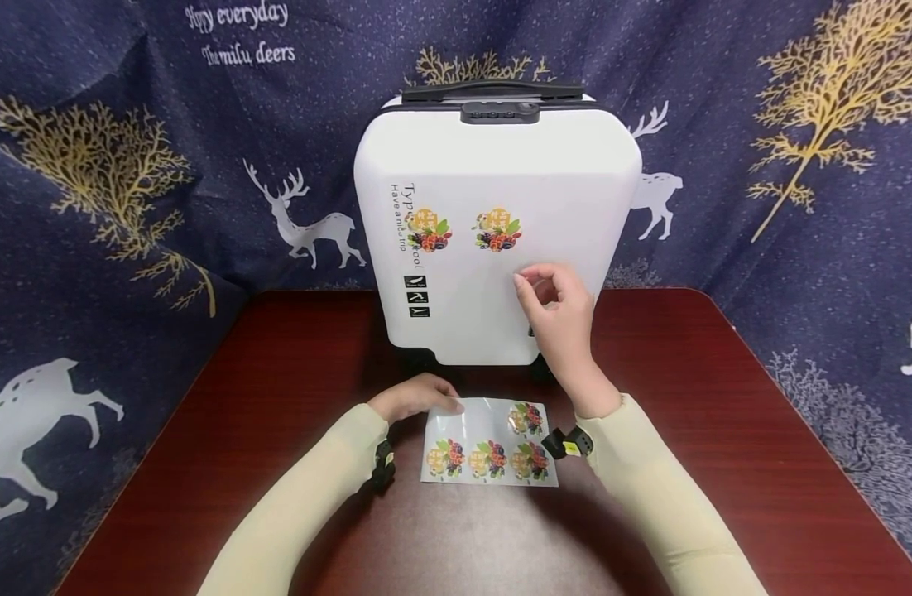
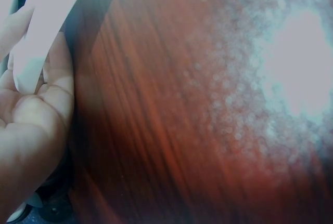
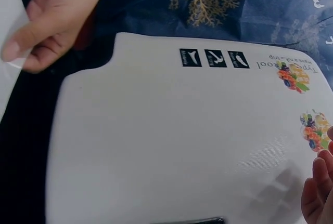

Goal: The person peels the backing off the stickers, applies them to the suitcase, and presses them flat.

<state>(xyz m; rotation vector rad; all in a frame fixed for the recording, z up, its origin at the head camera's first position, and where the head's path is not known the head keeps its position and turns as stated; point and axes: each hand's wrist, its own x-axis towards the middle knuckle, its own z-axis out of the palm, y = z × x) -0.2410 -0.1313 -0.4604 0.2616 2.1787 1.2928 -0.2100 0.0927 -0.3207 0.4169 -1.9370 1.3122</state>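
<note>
Left hand (image 1: 419, 396) pinching the sheet (image 1: 487, 424), right hand (image 1: 564, 319) loosely curled, seemingly empty: we'd best align stickers (image 1: 499, 230) with the tabletop's (image 1: 672, 352) far edge!

At the left side, the left hand (image 2: 39, 112) holds a white sheet (image 2: 49, 24) that slants up to the top edge, its lower end reaching the palm and fingers showing on both sides of it. A reddish-brown table (image 2: 156, 130) with dark streaks fills most of the view, a bright glare (image 2: 302, 63) at its right. Something dark and blurred (image 2: 54, 200) sits below the wrist.
</note>
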